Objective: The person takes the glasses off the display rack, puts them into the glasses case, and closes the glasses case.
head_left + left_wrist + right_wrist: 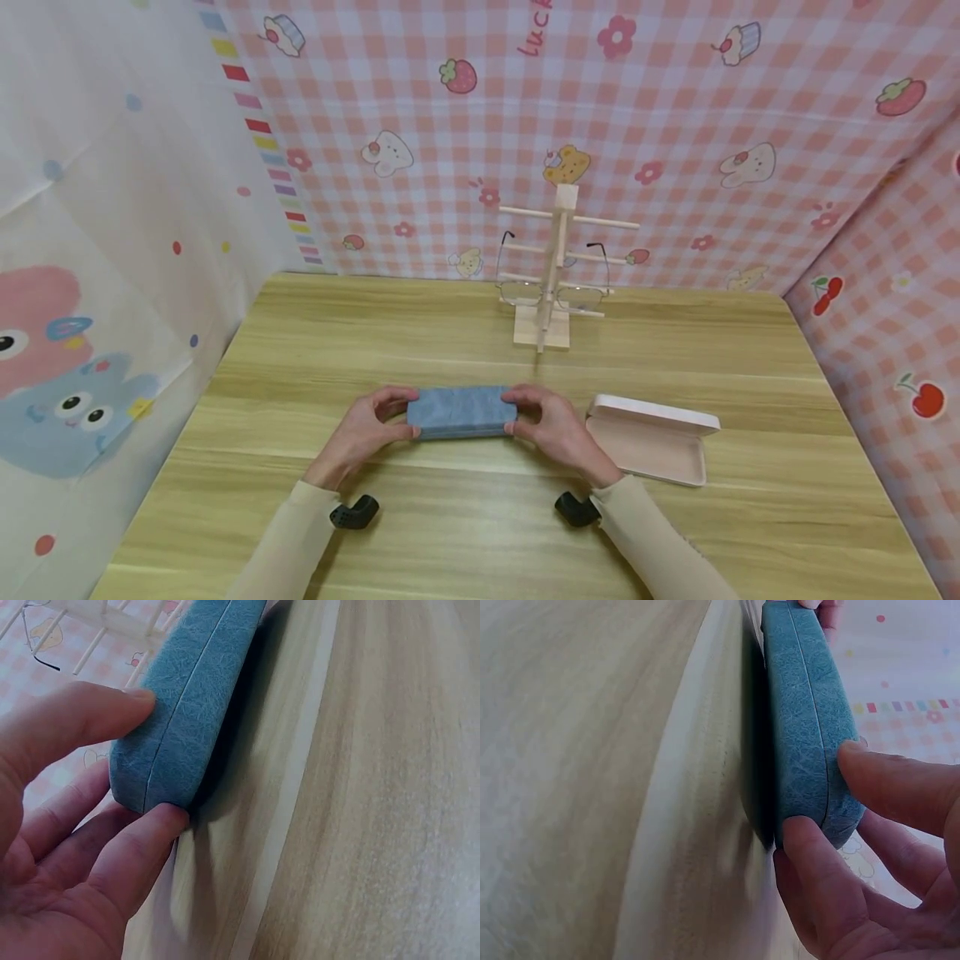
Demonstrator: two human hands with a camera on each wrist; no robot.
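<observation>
Bimanual grasp, head view: left hand (362,433) and right hand (555,425) hold opposite ends of a closed blue glasses case (462,411), nearer the tabletop's (450,533) left edge than right; open pale-pink glasses case (647,447) nearer right edge | left wrist view: fingers (127,862) astride seam (173,712) | right wrist view: likewise, opposite end

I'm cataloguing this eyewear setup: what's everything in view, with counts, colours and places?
Closed glasses case: one, blue, between both hands.
Open glasses case: one, pale pink, table's right side.
Eyeglass stand: one, pale wood, back of table.
Eyeglasses: one pair, dark-tipped arms, on the stand.
Table: one, light wood-grain, beneath these.
Checked cloth: two sides, pink and white, behind and right.
Cartoon cloth: one, white, left.
Wrist devices: two, black, one per wrist.
Sleeves: two, cream, forearms.
Left hand: one, pinching the closed case's left end.
Right hand: one, pinching its right end.
</observation>
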